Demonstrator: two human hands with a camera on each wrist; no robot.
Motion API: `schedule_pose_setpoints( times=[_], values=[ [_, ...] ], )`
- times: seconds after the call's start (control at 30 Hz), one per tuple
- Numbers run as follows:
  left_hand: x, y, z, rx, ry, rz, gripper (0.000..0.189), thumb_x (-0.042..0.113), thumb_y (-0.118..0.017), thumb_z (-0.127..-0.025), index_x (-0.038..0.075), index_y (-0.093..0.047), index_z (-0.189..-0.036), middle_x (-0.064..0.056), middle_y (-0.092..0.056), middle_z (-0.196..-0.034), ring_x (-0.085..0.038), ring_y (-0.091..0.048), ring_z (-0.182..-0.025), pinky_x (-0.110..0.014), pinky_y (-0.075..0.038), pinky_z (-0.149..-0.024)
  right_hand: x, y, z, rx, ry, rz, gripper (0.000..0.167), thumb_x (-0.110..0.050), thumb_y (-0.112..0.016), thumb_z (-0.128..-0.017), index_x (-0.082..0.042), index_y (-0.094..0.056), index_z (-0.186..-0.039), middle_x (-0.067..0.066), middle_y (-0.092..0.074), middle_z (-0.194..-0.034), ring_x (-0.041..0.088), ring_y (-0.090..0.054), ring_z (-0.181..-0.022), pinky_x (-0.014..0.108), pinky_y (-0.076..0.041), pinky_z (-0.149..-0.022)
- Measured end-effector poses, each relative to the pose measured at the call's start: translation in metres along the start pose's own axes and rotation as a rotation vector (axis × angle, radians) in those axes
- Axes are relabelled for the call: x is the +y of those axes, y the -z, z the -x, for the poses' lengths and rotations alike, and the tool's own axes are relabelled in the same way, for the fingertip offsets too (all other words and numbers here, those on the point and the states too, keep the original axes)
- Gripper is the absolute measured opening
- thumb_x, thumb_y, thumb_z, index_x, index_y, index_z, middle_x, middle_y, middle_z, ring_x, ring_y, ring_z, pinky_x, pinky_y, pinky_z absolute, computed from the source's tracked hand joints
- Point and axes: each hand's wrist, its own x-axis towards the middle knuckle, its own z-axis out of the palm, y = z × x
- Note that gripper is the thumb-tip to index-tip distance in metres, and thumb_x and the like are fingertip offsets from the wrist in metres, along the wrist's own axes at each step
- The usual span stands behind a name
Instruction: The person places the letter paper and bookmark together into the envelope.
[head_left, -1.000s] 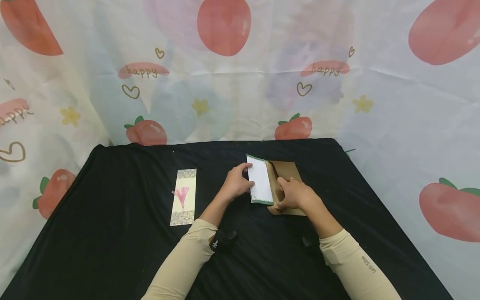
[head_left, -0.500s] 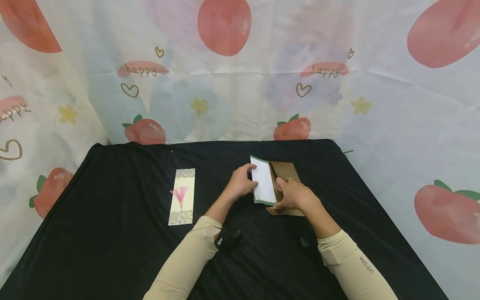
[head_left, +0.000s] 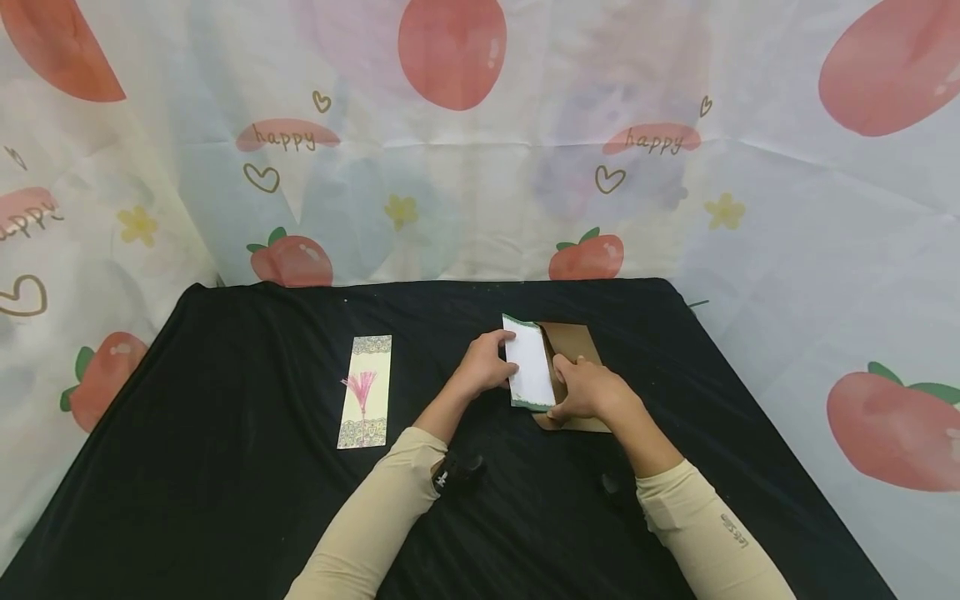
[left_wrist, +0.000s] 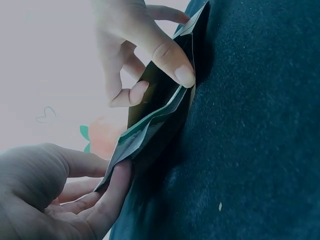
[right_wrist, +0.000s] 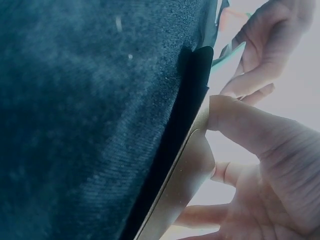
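Observation:
A white card (head_left: 528, 367) with green edges stands partly inside the mouth of a brown kraft envelope (head_left: 573, 337). My left hand (head_left: 480, 367) pinches the card's outer edge between thumb and fingers. In the left wrist view the card (left_wrist: 142, 132) looks folded, its inner end between the envelope's walls. At the mouth, my right hand (head_left: 592, 389) holds the envelope, thumb near the lower corner and fingers at the upper wall. The right wrist view shows the right thumb and fingers against the envelope (right_wrist: 185, 175). The card's inner end is hidden.
A cream bookmark (head_left: 375, 358) with patterned bands and a pink tassel (head_left: 362, 386) lies on the black cloth (head_left: 225, 433) to the left. Behind the table hangs a printed curtain (head_left: 465, 192) with fruit and hearts.
My left hand has moved slightly right, and the card has slid further into the envelope. The right hand has stayed almost still on the envelope.

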Motion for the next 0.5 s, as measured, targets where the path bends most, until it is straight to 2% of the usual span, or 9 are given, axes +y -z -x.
schedule_pose_setpoints(
  times=[0.13, 0.5],
  values=[
    [0.002, -0.004, -0.002, 0.007, -0.004, 0.001, 0.058, -0.009, -0.071, -0.092, -0.002, -0.053, -0.146, -0.026, -0.053, -0.141, -0.029, -0.071, -0.081, -0.029, -0.060, -0.059, 0.000, -0.001, -0.001, 0.003, -0.006, 0.000, 0.052, -0.032, -0.089, -0.081, -0.008, -0.049, -0.105, 0.011, -0.051, -0.090, 0.028, -0.053, -0.078, 0.041, -0.044, -0.065],
    [0.001, -0.011, -0.003, 0.047, 0.032, 0.054, 0.062, -0.011, -0.077, -0.087, 0.000, -0.054, -0.144, -0.020, -0.055, -0.130, -0.027, -0.068, -0.083, -0.029, -0.059, -0.057, -0.002, 0.002, -0.001, -0.008, -0.016, 0.016, 0.062, -0.035, -0.088, -0.081, -0.004, -0.052, -0.121, 0.014, -0.055, -0.098, 0.029, -0.055, -0.083, 0.045, -0.048, -0.070]
  ],
)
